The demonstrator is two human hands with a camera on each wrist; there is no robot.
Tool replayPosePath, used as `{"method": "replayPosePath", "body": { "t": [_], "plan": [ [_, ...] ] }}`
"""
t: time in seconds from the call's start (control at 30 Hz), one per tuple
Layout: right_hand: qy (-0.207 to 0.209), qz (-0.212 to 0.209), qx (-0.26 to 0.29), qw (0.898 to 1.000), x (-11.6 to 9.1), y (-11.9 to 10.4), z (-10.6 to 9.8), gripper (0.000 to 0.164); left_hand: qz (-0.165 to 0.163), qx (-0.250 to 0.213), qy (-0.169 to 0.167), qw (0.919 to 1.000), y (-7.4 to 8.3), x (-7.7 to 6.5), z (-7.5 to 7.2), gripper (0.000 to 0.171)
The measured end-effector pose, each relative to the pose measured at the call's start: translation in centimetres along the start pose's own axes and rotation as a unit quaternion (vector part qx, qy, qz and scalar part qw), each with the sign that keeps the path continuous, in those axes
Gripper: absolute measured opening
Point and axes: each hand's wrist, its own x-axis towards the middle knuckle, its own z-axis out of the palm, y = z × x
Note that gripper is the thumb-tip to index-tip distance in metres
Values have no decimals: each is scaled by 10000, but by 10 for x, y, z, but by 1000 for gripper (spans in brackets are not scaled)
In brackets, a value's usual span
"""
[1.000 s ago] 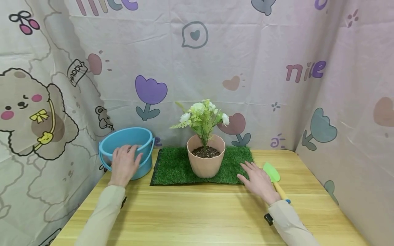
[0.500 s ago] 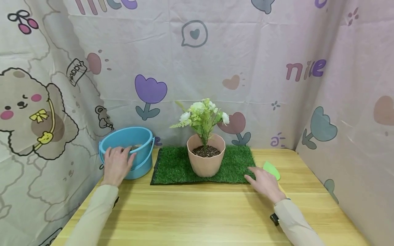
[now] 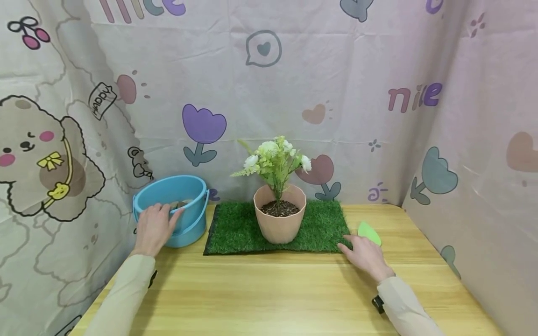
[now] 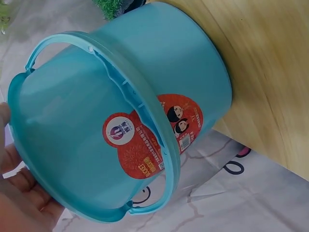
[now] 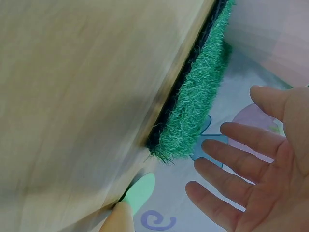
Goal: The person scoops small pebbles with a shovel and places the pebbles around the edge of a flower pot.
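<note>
My left hand (image 3: 152, 228) is at the near rim of a light blue bucket (image 3: 191, 228), its relaxed fingers reaching over the opening. In the left wrist view the rim partly hides the fingers, so contact cannot be told. Some brownish-grey contents (image 3: 181, 204) show inside the bucket. On the right, my right hand (image 3: 364, 255) hovers with spread fingers near the corner of a green turf mat (image 3: 323, 228). A small trowel (image 3: 370, 232) lies just beyond it; its light green blade shows, while the hand covers the handle in the head view.
A pinkish flowerpot (image 3: 280, 226) with dark soil and a white-flowered plant (image 3: 275, 161) stands on the mat. The wooden table (image 3: 269, 294) stretches in front. A printed cloth (image 3: 269, 93) hangs behind and along both sides.
The left hand has shifted left along the bucket rim, showing more of the contents. The right hand has moved right and slightly down, covering the trowel's handle. Bucket and pot stay put.
</note>
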Motion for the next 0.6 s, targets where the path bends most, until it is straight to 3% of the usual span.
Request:
{"method": "replayPosePath", "body": {
  "t": [0.2,0.4,0.6],
  "plan": [
    [51,-43,37,10000,-1,2,2,51,35,-31,-200,9998,-3,-1,-3,40],
    [4,-6,35,10000,-1,4,2,51,-312,-115,-554,9979,-1,-5,-12,48],
    [6,-20,-1,10000,-2,4,4,53,-481,-406,-523,9966,3,-15,-21,57]
  ]
}}
